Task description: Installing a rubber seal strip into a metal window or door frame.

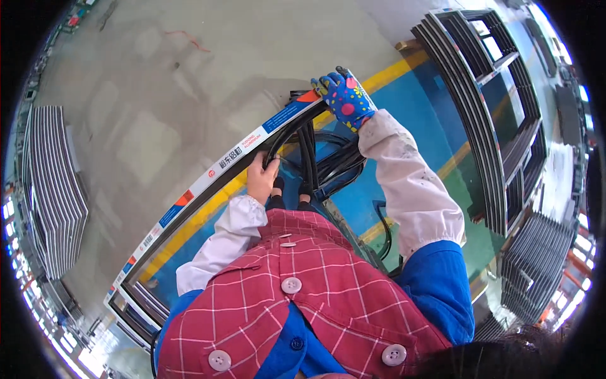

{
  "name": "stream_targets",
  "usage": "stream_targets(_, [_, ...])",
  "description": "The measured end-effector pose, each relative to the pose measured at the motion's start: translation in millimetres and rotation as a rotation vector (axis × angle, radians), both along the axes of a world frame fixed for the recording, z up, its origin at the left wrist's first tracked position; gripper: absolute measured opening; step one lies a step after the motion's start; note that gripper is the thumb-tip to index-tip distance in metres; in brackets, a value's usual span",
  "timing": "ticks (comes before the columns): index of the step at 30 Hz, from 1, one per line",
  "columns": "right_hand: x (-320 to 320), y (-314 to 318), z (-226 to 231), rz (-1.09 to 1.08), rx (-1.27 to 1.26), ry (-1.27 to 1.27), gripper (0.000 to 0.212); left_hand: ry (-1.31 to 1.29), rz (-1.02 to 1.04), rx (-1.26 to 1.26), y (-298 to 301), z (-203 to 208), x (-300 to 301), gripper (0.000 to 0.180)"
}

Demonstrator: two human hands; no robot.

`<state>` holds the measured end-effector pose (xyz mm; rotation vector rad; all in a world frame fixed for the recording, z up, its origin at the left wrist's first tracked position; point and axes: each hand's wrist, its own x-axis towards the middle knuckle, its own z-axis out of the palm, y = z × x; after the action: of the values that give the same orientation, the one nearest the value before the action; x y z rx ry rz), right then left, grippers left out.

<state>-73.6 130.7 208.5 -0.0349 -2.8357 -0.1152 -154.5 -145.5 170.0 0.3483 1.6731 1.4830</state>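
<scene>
A long metal window frame (208, 174), its outer face covered with white, blue and orange film, stands slantwise in front of me. My right hand (344, 101), in a blue dotted glove, has its fingers wrapped over the frame's far right corner. On the frame's inner side, my bare left hand (261, 179) pinches a black rubber strip (285, 136) that runs along the frame toward the right hand. More black strips (334, 163) hang in loops and lie in a heap just inside the corner. The left fingertips are partly hidden by the strip and frame.
Stacked dark window frames (499, 120) stand at the right, with another stack (533, 265) lower down. A stack of grey frames (53, 189) is at the left. Yellow lines (404, 66) border the blue floor (410, 114). A thin red cord (188, 40) lies on the grey floor.
</scene>
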Motion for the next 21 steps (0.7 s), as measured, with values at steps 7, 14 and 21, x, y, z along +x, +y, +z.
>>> stream_targets(7, [-1.8,-3.1,2.4,-0.075,-0.013,-0.085,0.047,-0.185,0.175,-0.067,10.1,0.7,2.5,0.012])
stream_targets(14, [-4.9,-16.3,-17.7,-0.039,0.005,-0.060,0.061,-0.098,0.089,-0.054,1.7,-2.9,0.1,0.013])
stream_targets(21, [-14.9,-27.9,-49.6,-0.058,-0.156,0.047,0.047,-0.242,0.024,-0.092,6.4,-1.7,-20.6,0.015])
